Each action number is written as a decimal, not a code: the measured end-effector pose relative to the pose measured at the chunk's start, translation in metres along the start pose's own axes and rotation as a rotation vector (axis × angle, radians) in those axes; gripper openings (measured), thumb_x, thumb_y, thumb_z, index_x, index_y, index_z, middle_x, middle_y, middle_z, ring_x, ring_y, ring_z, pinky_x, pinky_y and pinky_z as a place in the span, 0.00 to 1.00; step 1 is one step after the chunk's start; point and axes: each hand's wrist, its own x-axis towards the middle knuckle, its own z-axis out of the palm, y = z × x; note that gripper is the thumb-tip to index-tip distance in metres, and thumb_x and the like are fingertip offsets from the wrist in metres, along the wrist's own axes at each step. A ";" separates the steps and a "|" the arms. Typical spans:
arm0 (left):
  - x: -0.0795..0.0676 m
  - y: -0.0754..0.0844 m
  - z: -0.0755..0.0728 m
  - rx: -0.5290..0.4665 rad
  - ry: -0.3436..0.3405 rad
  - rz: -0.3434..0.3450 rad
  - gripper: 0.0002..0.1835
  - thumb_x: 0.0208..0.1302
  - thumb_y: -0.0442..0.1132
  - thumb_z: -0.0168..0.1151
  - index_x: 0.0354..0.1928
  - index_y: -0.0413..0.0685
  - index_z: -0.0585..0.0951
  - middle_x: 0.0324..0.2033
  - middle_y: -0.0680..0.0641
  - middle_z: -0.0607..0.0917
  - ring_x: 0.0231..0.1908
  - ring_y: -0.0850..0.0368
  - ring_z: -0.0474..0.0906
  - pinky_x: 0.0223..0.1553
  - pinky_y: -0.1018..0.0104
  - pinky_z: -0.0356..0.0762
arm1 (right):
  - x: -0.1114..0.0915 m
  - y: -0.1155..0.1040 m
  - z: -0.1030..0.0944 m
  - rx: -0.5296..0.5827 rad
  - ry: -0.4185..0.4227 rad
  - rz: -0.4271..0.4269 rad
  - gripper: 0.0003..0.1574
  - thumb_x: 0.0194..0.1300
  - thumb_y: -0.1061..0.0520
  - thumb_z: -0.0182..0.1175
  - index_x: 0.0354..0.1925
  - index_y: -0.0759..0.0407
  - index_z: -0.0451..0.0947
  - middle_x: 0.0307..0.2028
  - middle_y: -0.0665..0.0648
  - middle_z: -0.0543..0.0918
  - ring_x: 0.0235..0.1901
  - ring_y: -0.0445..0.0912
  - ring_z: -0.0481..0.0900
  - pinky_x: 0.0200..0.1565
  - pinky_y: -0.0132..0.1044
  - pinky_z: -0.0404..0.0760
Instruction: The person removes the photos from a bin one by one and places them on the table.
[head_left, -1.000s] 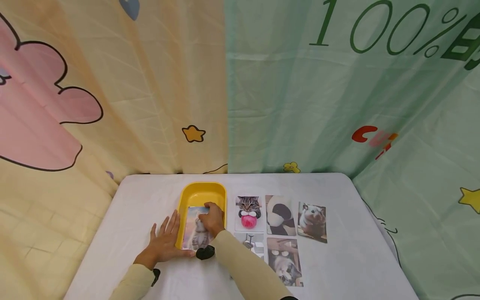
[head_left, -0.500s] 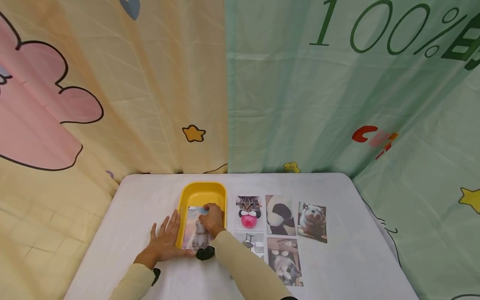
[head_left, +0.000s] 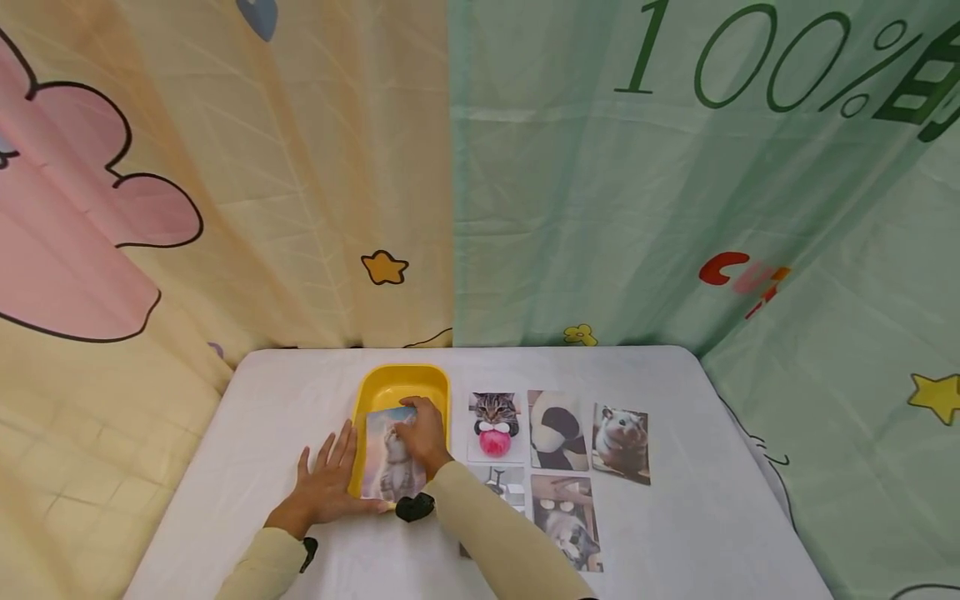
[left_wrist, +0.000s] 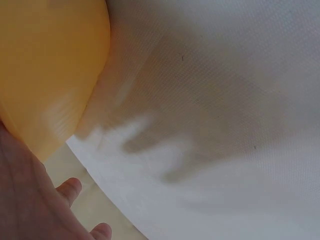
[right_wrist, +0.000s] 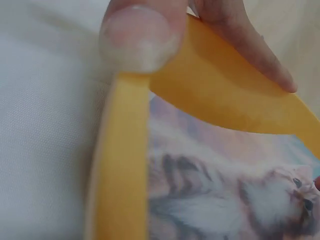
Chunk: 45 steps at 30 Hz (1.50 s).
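Observation:
A yellow tray (head_left: 401, 375) stands on the white-covered table, with a kitten picture card (head_left: 382, 471) in its near part. My right hand (head_left: 426, 442) pinches this card near its upper right, thumb over the printed face; its other fingers are partly hidden. In the right wrist view the kitten print (right_wrist: 210, 200) lies inside the tray walls. My left hand (head_left: 318, 492) presses the tray's left side with straight, spread fingers, its thumb along the near rim. The right wrist view shows this thumb (right_wrist: 142, 40) close up on the rim.
Right of the tray lie cards: a cat with a pink ball (head_left: 495, 427), a black-and-white animal (head_left: 558, 429), a hamster (head_left: 621, 442) and a grey cat (head_left: 566, 533). My right sleeve (head_left: 502, 533) partly covers a pale card (head_left: 506, 482) and another's dark corner. Curtains hang behind.
The kitten card has shifted slightly up and left and turned a little, its top edge now slanting. My right hand has moved slightly with it. My left hand stays on the tray.

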 end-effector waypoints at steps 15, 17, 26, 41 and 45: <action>-0.001 0.001 -0.002 -0.024 -0.015 0.007 0.73 0.41 0.75 0.65 0.74 0.33 0.40 0.74 0.35 0.37 0.70 0.30 0.39 0.63 0.28 0.28 | -0.002 -0.005 -0.014 0.059 -0.070 -0.031 0.07 0.62 0.62 0.62 0.38 0.60 0.85 0.32 0.51 0.85 0.28 0.36 0.78 0.33 0.29 0.80; -0.001 0.001 -0.003 -0.021 -0.017 0.004 0.73 0.41 0.75 0.65 0.74 0.33 0.40 0.74 0.35 0.37 0.70 0.30 0.40 0.63 0.28 0.28 | -0.002 -0.006 -0.019 0.057 -0.088 -0.044 0.07 0.62 0.62 0.62 0.39 0.61 0.85 0.33 0.51 0.86 0.30 0.37 0.80 0.36 0.29 0.81; 0.004 0.000 -0.001 -0.012 -0.023 -0.004 0.74 0.40 0.76 0.64 0.73 0.32 0.39 0.74 0.35 0.36 0.70 0.30 0.40 0.63 0.28 0.28 | -0.001 -0.001 -0.040 0.077 -0.026 -0.123 0.08 0.63 0.64 0.62 0.40 0.64 0.85 0.37 0.59 0.87 0.37 0.46 0.85 0.37 0.30 0.82; 0.000 -0.001 -0.002 -0.024 0.022 0.034 0.73 0.40 0.75 0.65 0.73 0.31 0.42 0.74 0.35 0.38 0.70 0.30 0.42 0.62 0.28 0.29 | 0.001 0.020 -0.067 0.384 0.089 0.122 0.12 0.62 0.63 0.65 0.44 0.68 0.83 0.39 0.65 0.86 0.33 0.46 0.85 0.32 0.33 0.82; -0.001 0.000 -0.003 -0.018 0.003 0.027 0.73 0.41 0.75 0.65 0.73 0.31 0.41 0.74 0.35 0.38 0.70 0.29 0.42 0.62 0.27 0.29 | -0.001 0.022 -0.079 0.421 0.089 0.135 0.13 0.62 0.64 0.64 0.45 0.70 0.83 0.38 0.67 0.86 0.29 0.42 0.82 0.26 0.30 0.78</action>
